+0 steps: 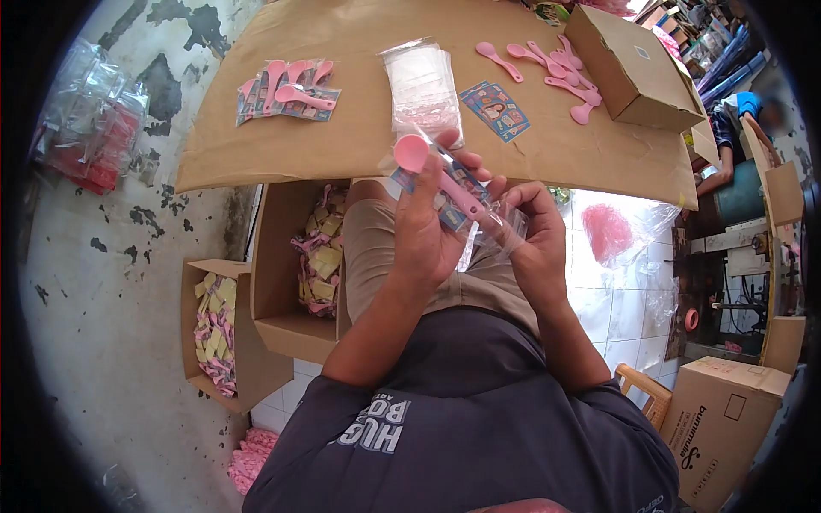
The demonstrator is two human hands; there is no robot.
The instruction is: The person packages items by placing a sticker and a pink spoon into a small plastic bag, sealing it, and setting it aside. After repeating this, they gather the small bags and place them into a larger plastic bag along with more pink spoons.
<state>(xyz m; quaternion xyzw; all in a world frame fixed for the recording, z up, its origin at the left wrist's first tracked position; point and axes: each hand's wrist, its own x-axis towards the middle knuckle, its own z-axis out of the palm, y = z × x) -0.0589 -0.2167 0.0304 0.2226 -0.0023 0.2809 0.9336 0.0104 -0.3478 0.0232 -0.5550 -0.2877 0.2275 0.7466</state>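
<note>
Just off the table's near edge, my left hand [423,218] grips a pink spoon [457,195] together with a blue printed card [451,214] and a clear plastic bag. The spoon's round bowl points up and left. My right hand [534,227] pinches the crinkled open end of the clear bag [505,235] by the spoon's handle. Beyond my hands lies a stack of clear bags [423,85]. Right of it rest blue printed cards [496,111] and several loose pink spoons [560,64]. To the left is a pile of packed pink spoons [289,90] with cards.
A cardboard box [637,73] stands at the table's [359,154] right. Below on the left, two open cartons [295,333] hold many small packets. A printed carton [723,427] sits at lower right. Another person [731,145] is at the far right.
</note>
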